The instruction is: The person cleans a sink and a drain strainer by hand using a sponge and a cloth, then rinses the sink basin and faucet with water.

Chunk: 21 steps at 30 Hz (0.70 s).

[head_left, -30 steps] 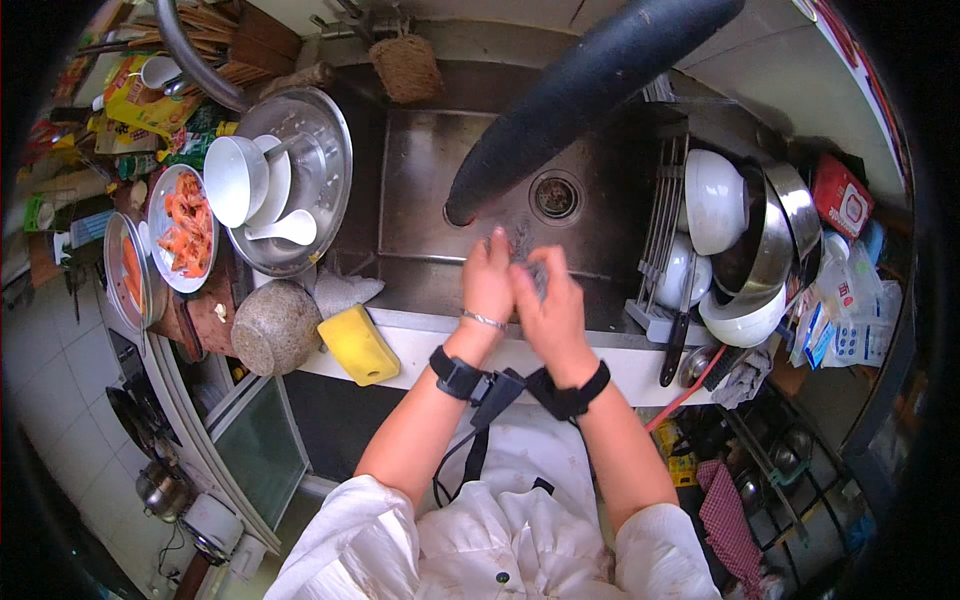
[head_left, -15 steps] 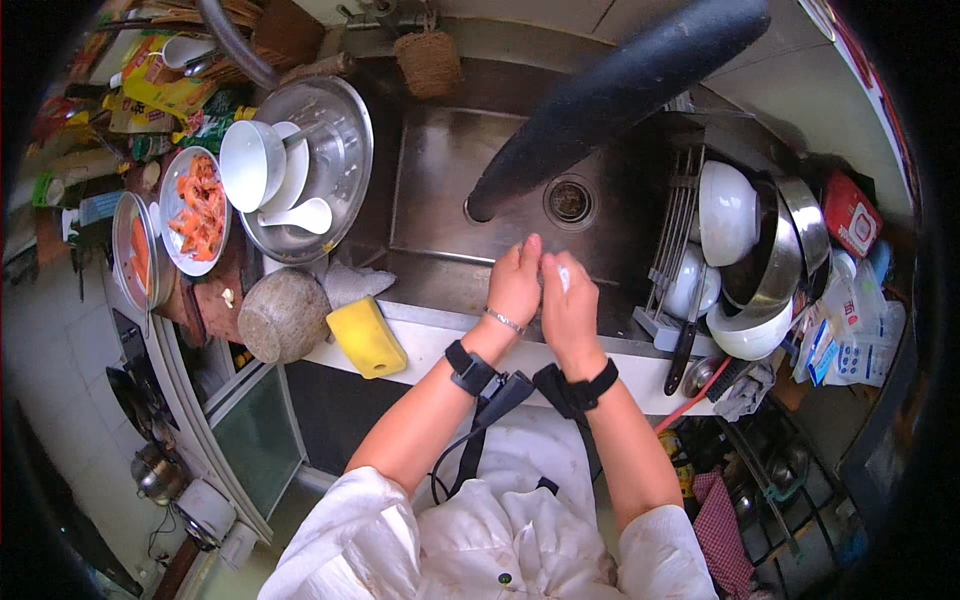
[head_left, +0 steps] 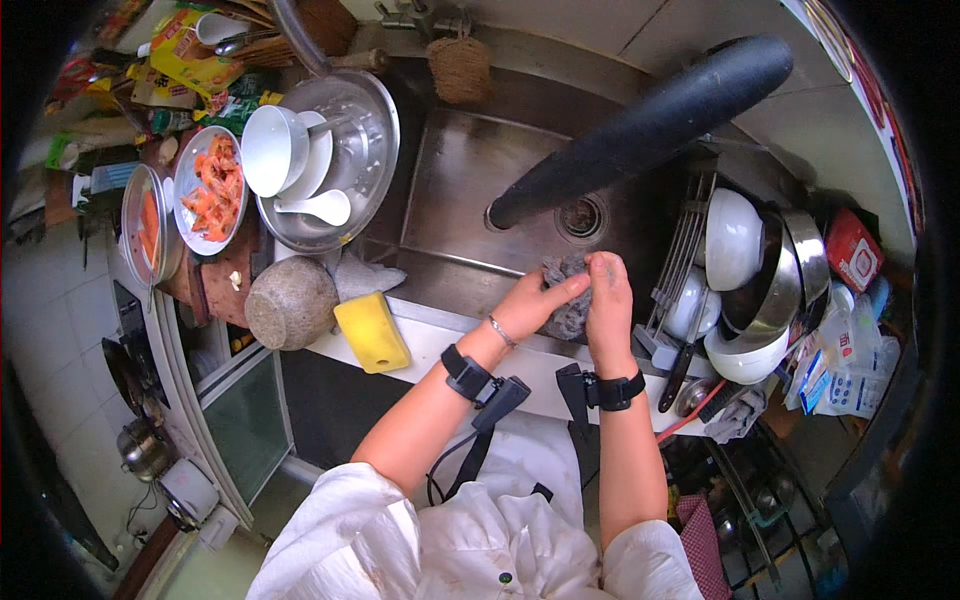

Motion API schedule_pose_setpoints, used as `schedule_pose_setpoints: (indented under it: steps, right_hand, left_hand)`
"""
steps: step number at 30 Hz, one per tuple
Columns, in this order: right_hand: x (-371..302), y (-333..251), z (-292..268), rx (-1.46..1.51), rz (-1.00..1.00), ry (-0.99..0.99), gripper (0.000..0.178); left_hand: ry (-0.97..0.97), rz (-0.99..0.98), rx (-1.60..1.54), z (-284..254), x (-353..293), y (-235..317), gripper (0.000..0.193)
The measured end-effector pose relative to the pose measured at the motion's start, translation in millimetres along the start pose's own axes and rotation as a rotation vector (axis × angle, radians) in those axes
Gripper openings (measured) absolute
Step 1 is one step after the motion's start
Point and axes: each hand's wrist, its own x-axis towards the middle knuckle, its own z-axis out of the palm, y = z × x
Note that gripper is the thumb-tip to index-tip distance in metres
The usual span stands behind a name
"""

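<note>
Grey cloth [head_left: 570, 322] bunched btwn my L hand [head_left: 540, 306] & R hand [head_left: 609, 312], over near edge of sink [head_left: 460, 180]; fingers of both closed on it, some hidden; prob. best to press evenly, further over sink, so drips land inside

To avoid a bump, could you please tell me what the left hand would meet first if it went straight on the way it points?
Touching the grey wad, the left hand would probably meet the right hand beyond its thumb tip, though depth is unclear.
</note>
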Motion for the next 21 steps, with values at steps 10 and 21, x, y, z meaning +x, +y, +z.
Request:
schedule_pose_setpoints:
  steps: [10,21]
  right_hand:
    - [-46,-16,12,-0.115,0.038,-0.174,0.028]
    - [-35,-17,28,-0.418,-0.208,-0.093,0.015]
  left_hand:
    - [0.550,0.302,0.379,-1,5,23,0.023]
    - [0.478,0.128,0.409,6,2,14,0.042]
